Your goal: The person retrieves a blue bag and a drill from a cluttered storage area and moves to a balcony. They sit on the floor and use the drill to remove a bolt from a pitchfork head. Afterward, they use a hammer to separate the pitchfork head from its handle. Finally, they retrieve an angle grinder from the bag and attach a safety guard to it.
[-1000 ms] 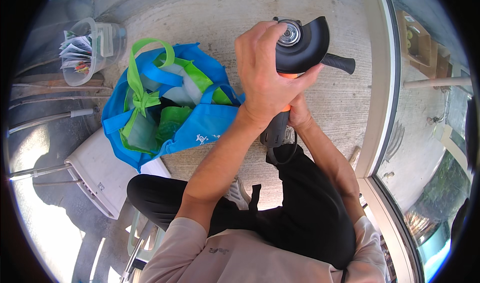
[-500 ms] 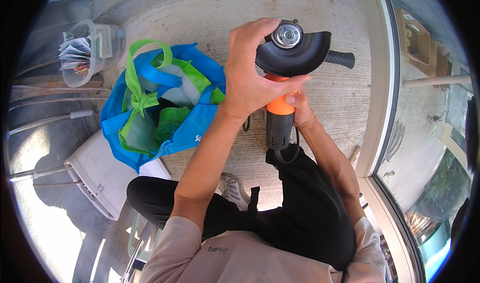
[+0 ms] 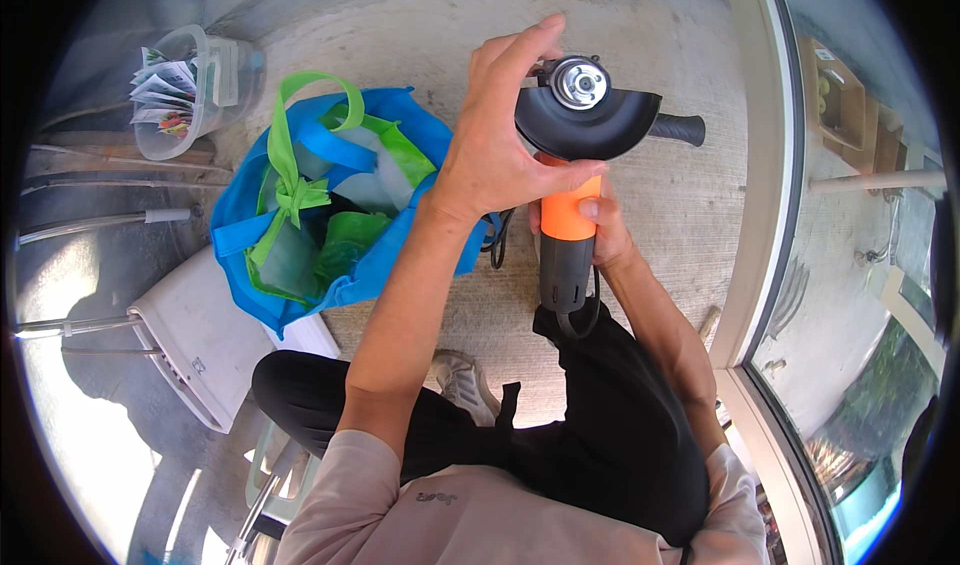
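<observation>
An angle grinder [image 3: 568, 210] stands upright in front of me, head away from me. It has an orange body, a dark grey rear end and a black side handle [image 3: 680, 129] pointing right. The black half-round guard [image 3: 590, 130] curves below the bare silver spindle flange [image 3: 580, 83]; no disc shows on it. My right hand [image 3: 608, 227] is closed round the orange body. From the left my left hand [image 3: 495, 140] spans the guard, its thumb against the orange neck and its index finger stretched past the head. The tips of its other fingers are hidden.
A blue and green shopping bag [image 3: 345, 290] stands to the left, with a clear plastic tub [image 3: 200, 115] of paper packets beyond it. A white case-like object [image 3: 200, 350] lies nearer. At right runs a glass panel's frame [image 3: 765, 165]. The cord [image 3: 498, 245] hangs near the bag.
The grinder has come slightly toward me, and its guard looks a little tilted. My left index finger has lifted off the head and straightened. The right hand keeps its hold.
</observation>
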### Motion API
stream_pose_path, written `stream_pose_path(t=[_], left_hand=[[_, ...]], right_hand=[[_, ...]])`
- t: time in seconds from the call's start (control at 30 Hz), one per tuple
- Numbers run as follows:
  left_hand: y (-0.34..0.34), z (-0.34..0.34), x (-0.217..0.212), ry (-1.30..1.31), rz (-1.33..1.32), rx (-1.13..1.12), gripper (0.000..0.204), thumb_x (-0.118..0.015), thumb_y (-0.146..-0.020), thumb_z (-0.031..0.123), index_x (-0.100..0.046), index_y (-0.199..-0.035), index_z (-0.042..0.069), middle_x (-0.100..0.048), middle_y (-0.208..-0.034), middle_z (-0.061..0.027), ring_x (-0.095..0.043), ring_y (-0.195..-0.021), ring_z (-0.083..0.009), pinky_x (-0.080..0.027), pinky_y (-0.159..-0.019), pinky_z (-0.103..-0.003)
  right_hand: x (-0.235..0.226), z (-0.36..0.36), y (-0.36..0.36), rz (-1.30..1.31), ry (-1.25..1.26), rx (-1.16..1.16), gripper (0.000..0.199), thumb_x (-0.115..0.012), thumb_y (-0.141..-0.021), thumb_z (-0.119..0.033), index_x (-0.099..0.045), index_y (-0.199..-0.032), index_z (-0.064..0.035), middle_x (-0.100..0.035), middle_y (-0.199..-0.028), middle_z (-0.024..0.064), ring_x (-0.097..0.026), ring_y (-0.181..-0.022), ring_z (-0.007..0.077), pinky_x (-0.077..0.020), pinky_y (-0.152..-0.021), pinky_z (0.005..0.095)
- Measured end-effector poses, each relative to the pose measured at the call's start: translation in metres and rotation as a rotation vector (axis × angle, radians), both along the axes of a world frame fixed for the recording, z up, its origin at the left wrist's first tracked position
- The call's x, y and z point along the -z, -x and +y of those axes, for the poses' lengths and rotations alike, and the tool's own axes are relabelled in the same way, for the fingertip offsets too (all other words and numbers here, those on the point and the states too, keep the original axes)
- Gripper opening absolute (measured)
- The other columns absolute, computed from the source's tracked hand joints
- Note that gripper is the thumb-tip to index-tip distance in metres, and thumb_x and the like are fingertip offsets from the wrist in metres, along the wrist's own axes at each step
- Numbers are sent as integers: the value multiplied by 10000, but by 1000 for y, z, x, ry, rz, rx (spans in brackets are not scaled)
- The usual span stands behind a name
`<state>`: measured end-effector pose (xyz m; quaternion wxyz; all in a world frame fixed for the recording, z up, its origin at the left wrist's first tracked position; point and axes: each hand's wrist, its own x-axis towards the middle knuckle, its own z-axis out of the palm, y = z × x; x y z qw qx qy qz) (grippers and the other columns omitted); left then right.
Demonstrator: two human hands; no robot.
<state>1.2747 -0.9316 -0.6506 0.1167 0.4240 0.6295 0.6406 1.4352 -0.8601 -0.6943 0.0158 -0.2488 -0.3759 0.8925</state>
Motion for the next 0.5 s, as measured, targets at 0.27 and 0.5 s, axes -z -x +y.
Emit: stream_pose_path(t=[0.27,0.5], left_hand=[[15,-8,-10,121,82,141,1173,-925,-498,93,-295,-1487,71,-556,-1221,-125,-562,-1136,-258,-433,-1035,-398],[24,-10,-14,134,51,209,1172,-905,-506,52,-289,-1503,88,-566,-1246,-120,-548,-1169,-243,-405,-1064,-392]], right_hand=[[6,6,-5,76,59,-14,713,-677,-669,-392,-482,-1217,19,-621,-912,138,-657,-722,237,-555,-639,346],[8,12,-5,79,88,-55,740,-703,-647,-379,-467,-1228,14,-609,-923,132,-662,-728,246,-560,-631,349]])
